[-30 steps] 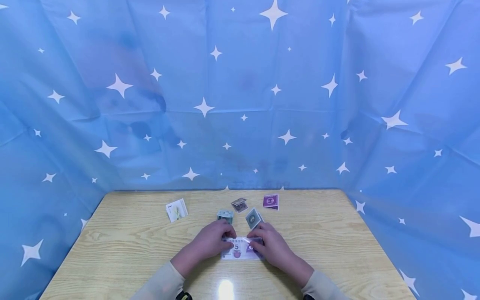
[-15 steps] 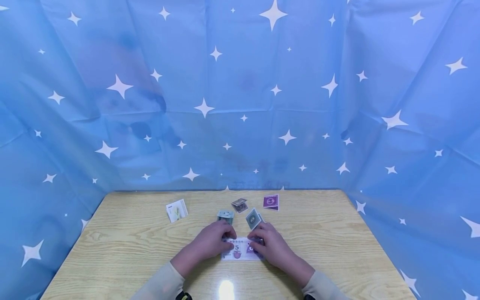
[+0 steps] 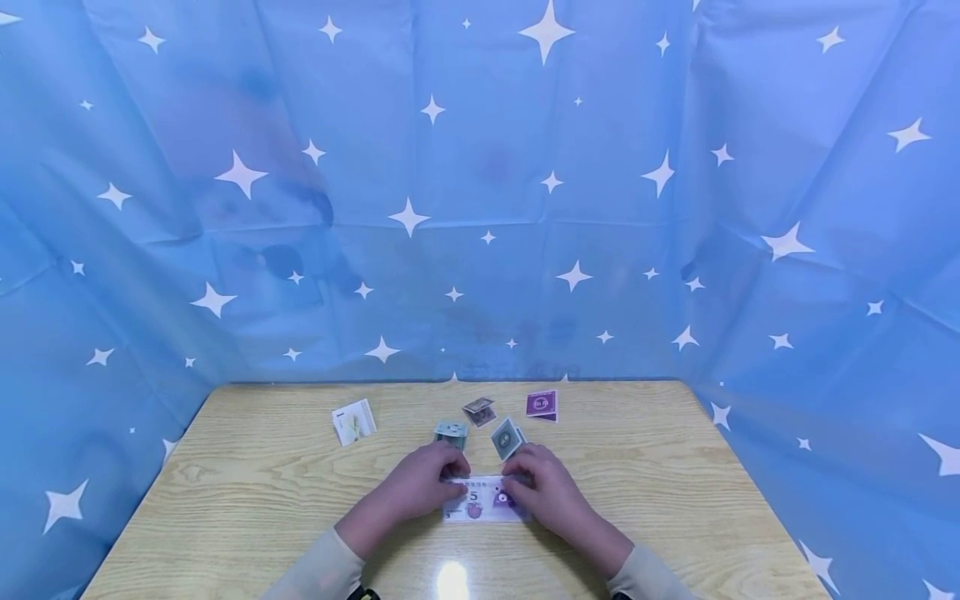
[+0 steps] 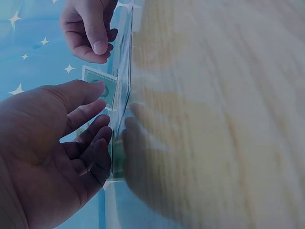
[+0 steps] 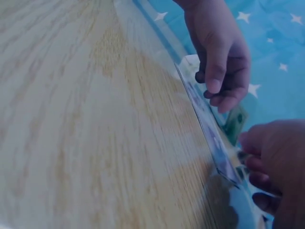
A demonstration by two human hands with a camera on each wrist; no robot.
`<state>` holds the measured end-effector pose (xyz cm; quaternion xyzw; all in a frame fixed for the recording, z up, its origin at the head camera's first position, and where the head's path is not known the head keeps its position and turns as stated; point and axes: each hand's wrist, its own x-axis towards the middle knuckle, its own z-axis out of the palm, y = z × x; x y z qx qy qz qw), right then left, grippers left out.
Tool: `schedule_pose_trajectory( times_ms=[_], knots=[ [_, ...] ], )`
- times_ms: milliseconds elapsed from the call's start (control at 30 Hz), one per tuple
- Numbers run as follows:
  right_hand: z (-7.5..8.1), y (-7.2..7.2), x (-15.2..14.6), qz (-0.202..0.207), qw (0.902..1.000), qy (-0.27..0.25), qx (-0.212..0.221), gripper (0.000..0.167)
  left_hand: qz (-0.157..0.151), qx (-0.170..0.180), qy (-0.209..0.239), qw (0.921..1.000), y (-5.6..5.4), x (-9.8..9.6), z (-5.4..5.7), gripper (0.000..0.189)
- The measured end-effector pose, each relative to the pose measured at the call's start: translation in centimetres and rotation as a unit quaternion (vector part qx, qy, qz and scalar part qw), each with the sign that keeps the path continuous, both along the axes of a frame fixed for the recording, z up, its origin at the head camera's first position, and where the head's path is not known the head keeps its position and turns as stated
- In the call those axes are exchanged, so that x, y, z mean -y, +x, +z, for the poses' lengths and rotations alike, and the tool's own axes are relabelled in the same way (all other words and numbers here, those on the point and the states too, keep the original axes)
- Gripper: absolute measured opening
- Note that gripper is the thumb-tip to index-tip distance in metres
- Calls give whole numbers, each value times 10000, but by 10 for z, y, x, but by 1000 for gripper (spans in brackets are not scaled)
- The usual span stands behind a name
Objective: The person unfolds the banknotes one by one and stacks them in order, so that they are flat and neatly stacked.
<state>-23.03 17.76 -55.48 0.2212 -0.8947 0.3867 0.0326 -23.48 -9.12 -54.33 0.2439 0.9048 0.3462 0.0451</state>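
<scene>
A pale purple play banknote (image 3: 486, 510) marked with a 5 lies unfolded on the table in front of the person. At its left end is my left hand (image 3: 420, 483), fingers loosely bent near the upper edge. My right hand (image 3: 553, 493) is at the other end, thumb and fingers apart. In the left wrist view, the left hand (image 4: 57, 143) pinches nothing, and the note (image 4: 125, 76) shows nearly edge-on. The right wrist view has the right hand (image 5: 279, 157) relaxed beside the note (image 5: 209, 131). The hands cover the note's ends in the head view.
Folded notes stand or lie beyond the hands: a green one (image 3: 452, 430), a grey-green one (image 3: 507, 438), a brown one (image 3: 480, 410) and a purple one (image 3: 542, 404). A white folded note (image 3: 353, 422) lies farther left. A blue starred curtain (image 3: 480, 183) surrounds the wooden table (image 3: 225, 500).
My right hand has shifted slightly right, uncovering more of the purple picture on the banknote. The left hand has barely moved; the folded notes stay where they were.
</scene>
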Motion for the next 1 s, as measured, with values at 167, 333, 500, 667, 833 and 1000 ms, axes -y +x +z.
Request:
schedule_pose_trajectory(
  times_ms=[167, 333, 500, 667, 833, 1000],
  knots=[
    [2, 2, 0, -178, 9997, -186, 38, 19, 38, 38, 149, 9999, 2, 4, 3, 20],
    [8, 2, 2, -216, 9988, -427, 54, 18, 285, 194, 429, 9985, 4, 12, 8, 16],
    [20, 0, 9, -38, 9972, -740, 109, 11, 657, 90, 836, 9943, 2, 19, 15, 9],
    [30, -4, 25, -18, 9954, -918, 283, 7, 958, -152, 1104, 9891, -3, 22, 20, 9],
    [33, -11, 46, -119, 9947, -986, 283, 13, 1259, -285, 1141, 9850, -13, 22, 17, 8],
    [35, -22, 67, -253, 9956, -901, 88, 19, 1445, -501, 1107, 9820, -26, 23, 13, 10]
  ],
)
